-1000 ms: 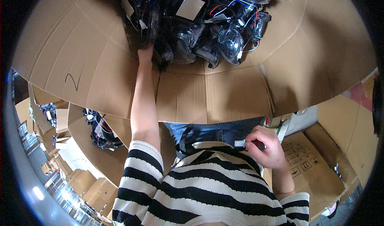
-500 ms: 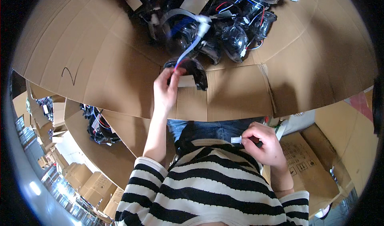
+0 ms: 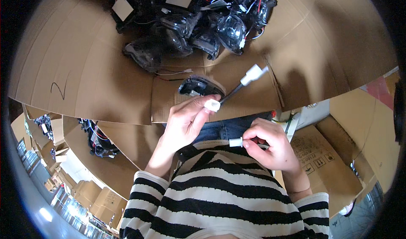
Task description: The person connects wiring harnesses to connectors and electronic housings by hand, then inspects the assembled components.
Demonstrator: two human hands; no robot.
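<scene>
My left hand (image 3: 186, 120) is closed in a pinch on a white plug connector (image 3: 212, 105), held over the near edge of the big box. A dark cable runs up from beside it to another white connector (image 3: 253, 74), which sticks out to the upper right. Just beyond the left fingers is a clear and black lamp-like part (image 3: 198, 85) against the box's near wall. My right hand (image 3: 270, 143), in front of my waist, pinches a small white connector (image 3: 235, 143) that points left toward the left hand. What lies behind it is hidden in the right fingers.
Inside the large open cardboard box (image 3: 84, 69) lies a heap of black and clear lamp-like parts (image 3: 182, 27) with thin wires. Another box with similar parts (image 3: 99, 139) stands at the left. A cardboard carton (image 3: 321, 167) is at my right.
My left hand has come nearer and right, toward the right hand, and now grips a white connector instead of the wires. The right hand has shifted slightly left and up.
</scene>
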